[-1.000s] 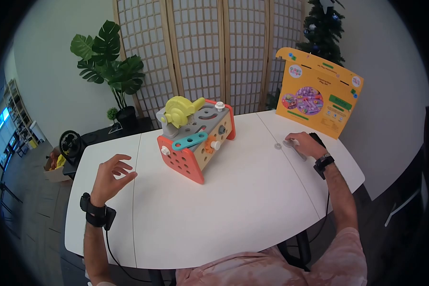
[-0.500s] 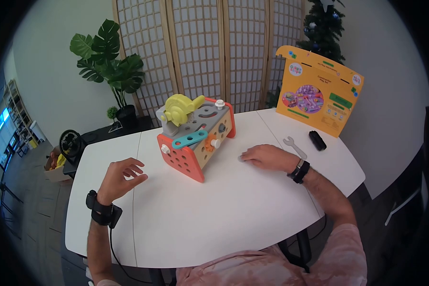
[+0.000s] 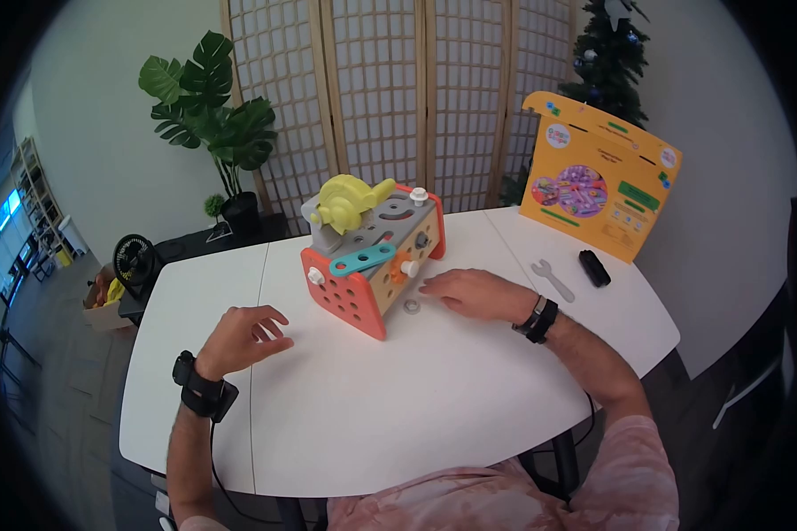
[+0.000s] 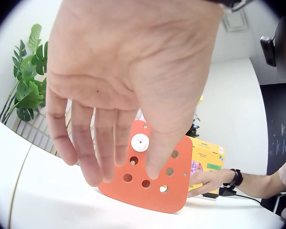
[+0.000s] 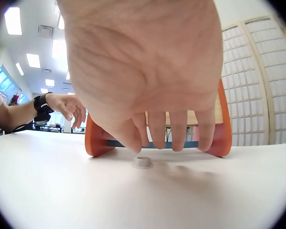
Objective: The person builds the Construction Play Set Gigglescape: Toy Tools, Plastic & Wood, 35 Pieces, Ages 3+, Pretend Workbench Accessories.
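Note:
A toy workbench with red-orange end panels stands on the white table, a yellow saw-like piece on top and a teal strip on its side. The right hand hovers with relaxed fingers beside it, holding nothing. Just below those fingertips a small grey ring-like piece lies on the table, also visible in the right wrist view. The left hand, fingers loosely bent and empty, is left of the workbench; in the left wrist view a white bolt head shows on the panel.
On the right of the table lie a grey wrench and a black object. Behind them stands a yellow box. A black fan, a potted plant and a folding screen are beyond the table.
The right hand has come left from the wrench area, bringing the small grey piece, now released beside the workbench. The left hand has moved slightly right and down towards the workbench.

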A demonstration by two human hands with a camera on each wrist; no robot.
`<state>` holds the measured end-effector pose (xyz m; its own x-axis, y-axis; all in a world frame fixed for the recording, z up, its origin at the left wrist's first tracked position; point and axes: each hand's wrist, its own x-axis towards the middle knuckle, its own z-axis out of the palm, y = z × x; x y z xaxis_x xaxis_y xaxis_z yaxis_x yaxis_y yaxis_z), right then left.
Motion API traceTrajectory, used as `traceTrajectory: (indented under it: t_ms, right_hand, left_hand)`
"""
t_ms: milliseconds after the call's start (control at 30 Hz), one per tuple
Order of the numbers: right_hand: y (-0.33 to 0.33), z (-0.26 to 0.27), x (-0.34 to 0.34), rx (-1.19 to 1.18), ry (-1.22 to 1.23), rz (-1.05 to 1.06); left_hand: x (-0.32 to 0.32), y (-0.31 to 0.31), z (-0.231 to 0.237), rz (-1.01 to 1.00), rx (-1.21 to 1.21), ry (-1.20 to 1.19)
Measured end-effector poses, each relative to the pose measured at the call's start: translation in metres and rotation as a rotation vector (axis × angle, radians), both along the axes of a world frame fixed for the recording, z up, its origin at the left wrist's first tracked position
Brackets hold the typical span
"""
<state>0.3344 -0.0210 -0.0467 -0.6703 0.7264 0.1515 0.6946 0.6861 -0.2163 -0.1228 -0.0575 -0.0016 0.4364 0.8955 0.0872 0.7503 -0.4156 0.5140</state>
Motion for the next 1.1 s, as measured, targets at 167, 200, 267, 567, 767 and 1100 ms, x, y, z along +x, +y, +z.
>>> traceTrajectory:
  t_ms: [167,200,267,567,767,1100]
  right_hand:
    - [0.016,-0.003,0.086,0.121,-0.110,-0.221]
    - [0.015,-0.001,0.105,0.155,-0.094,-0.288]
    - [0.012,-0.004,0.141,0.173,-0.145,-0.452]
    - [-0.002,-0.004,0.206,0.024,0.010,-0.516]
    - [0.008,-0.006,0.206,-0.038,0.032,-0.529]
    - [0.019,-0.005,0.121,-0.161,0.122,-0.357]
  left_hand:
    - [-0.004,0.000,-0.003,0.008,-0.009,0.028]
    - [-0.006,0.001,-0.006,0.002,-0.005,0.034]
    - [-0.008,0.000,-0.008,0.004,0.002,0.033]
    - [-0.005,0.001,-0.005,-0.028,-0.022,0.054]
    - [-0.002,0.000,-0.005,-0.019,-0.026,0.051]
    - [-0.003,0.000,-0.006,-0.023,-0.035,0.042]
